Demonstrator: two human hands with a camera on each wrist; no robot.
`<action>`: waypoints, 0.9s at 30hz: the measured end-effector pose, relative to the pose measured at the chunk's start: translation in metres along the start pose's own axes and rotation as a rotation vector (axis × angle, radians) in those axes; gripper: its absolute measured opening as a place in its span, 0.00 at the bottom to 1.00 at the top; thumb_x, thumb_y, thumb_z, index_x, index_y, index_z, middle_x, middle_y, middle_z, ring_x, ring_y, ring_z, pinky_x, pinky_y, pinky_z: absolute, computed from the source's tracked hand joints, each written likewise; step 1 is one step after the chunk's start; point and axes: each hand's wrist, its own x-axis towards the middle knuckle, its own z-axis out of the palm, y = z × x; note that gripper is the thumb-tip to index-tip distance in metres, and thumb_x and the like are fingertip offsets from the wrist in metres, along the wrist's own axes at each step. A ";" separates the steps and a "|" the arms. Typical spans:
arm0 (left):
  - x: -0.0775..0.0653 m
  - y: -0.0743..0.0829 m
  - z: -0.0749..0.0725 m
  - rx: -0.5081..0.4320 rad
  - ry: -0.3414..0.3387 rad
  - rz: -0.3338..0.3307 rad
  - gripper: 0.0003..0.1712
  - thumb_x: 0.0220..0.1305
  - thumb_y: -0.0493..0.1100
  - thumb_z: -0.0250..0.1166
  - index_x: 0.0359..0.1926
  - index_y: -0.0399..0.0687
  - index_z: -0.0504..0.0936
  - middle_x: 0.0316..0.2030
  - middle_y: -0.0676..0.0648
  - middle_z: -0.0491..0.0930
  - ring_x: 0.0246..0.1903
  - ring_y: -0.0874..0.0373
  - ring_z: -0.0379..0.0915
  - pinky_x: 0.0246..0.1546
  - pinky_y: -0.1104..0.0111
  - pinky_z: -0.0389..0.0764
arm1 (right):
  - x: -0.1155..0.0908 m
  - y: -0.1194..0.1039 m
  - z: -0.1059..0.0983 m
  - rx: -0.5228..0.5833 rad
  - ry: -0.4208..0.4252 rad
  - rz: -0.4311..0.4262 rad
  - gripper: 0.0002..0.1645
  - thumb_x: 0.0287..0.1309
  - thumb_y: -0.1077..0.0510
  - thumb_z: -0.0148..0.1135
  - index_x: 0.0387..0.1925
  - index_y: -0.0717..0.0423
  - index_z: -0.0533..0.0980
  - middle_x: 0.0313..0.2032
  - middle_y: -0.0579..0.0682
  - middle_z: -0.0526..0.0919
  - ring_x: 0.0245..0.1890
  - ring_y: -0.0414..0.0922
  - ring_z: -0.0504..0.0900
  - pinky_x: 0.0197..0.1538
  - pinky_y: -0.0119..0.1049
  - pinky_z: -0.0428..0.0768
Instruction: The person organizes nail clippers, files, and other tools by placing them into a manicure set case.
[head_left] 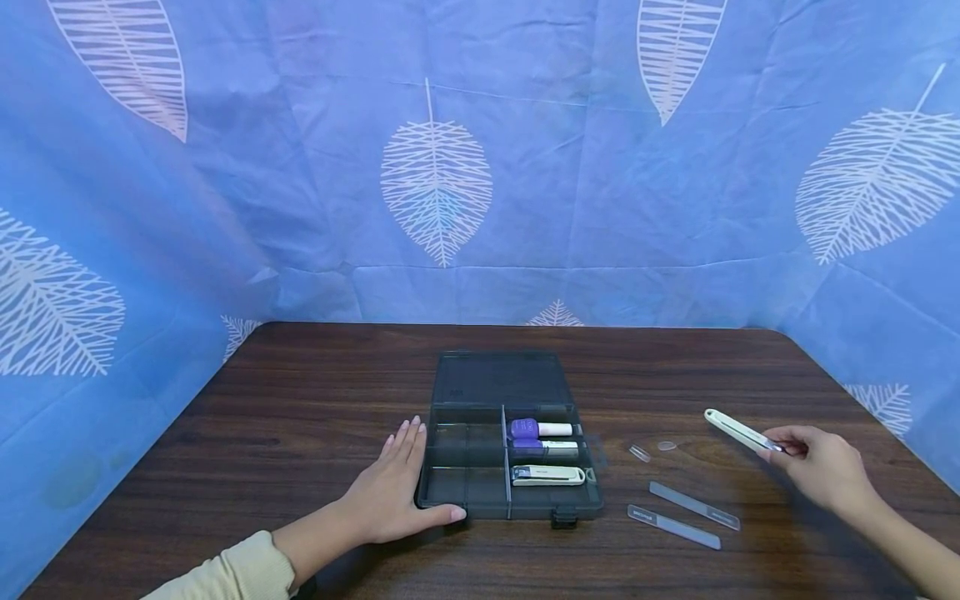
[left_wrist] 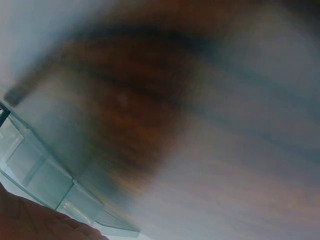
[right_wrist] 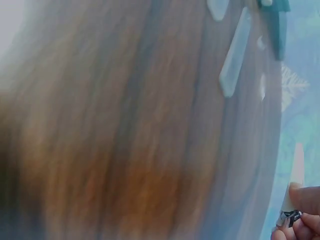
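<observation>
A dark see-through divided case (head_left: 486, 510) lies with its lid (head_left: 498, 379) folded back. My left hand (head_left: 386, 500) rests along its left side, fingers straight and thumb at the front edge. The left wrist view shows the case (left_wrist: 42, 172) beside part of that hand (left_wrist: 37, 220). Off to the right, my right hand (head_left: 821, 467) pinches a cream nail clipper (head_left: 738, 429) by its metal end, held over the table. In the case's right compartments lie purple nail polish bottles (head_left: 525, 428) with pale caps and another cream nail clipper (head_left: 551, 475).
Two grey nail files (head_left: 693, 505) (head_left: 673, 527) lie on the dark wooden table (head_left: 337, 367), right of the case. Behind them are small clear pieces (head_left: 640, 453). A blue leaf-patterned cloth (head_left: 525, 192) hangs around the table's back and sides.
</observation>
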 end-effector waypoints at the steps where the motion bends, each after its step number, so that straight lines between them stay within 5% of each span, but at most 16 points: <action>1: 0.000 0.000 0.000 0.001 -0.001 0.000 0.65 0.49 0.78 0.52 0.71 0.36 0.45 0.72 0.38 0.42 0.72 0.45 0.36 0.70 0.52 0.48 | 0.000 -0.003 0.001 0.007 0.008 -0.009 0.11 0.49 0.65 0.64 0.35 0.71 0.78 0.23 0.53 0.80 0.18 0.25 0.64 0.23 0.30 0.61; 20: 0.001 0.001 0.000 -0.006 -0.019 0.000 0.66 0.48 0.79 0.52 0.72 0.37 0.43 0.72 0.38 0.41 0.73 0.46 0.35 0.70 0.52 0.48 | 0.001 -0.067 0.013 0.177 0.030 -0.169 0.10 0.47 0.68 0.66 0.36 0.65 0.80 0.28 0.50 0.78 0.21 0.26 0.65 0.21 0.28 0.67; 27: 0.000 0.000 -0.002 -0.006 -0.027 -0.008 0.66 0.48 0.80 0.51 0.72 0.37 0.43 0.73 0.38 0.40 0.73 0.46 0.34 0.70 0.52 0.47 | 0.001 -0.089 0.016 0.270 0.017 -0.308 0.11 0.43 0.70 0.68 0.33 0.59 0.81 0.28 0.43 0.76 0.24 0.28 0.66 0.23 0.26 0.70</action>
